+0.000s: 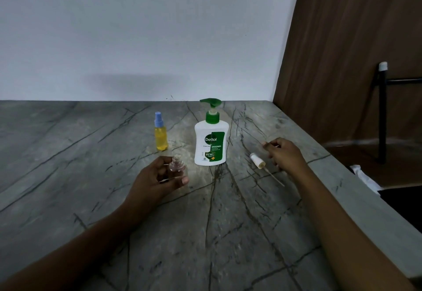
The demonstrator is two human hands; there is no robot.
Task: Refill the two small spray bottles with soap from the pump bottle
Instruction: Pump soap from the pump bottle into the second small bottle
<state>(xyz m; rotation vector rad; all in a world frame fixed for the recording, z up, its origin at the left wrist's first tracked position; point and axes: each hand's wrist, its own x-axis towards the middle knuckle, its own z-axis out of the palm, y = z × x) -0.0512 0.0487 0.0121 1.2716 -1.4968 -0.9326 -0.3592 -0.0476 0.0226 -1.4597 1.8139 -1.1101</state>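
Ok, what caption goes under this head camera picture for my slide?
Left hand holds the uncapped clear spray bottle near the pump bottle, its sprayer cap lying aside.

Grey marble-look desk (68, 176) with dark veins, butting against the wall at the back; the edge drops off on my right. Standing upright on it: a small spray bottle (161, 135) of yellow liquid with a blue cap. Just right of it is the white Dettol pump bottle (211, 144) with a green pump. Further right, a white sprayer head (256, 160) lies on its side, dip tube (275, 177) pointing toward me. Nearer me, an uncapped small clear bottle (177, 165) sits in my left grip (157, 181); I can't tell if its base touches the desk.
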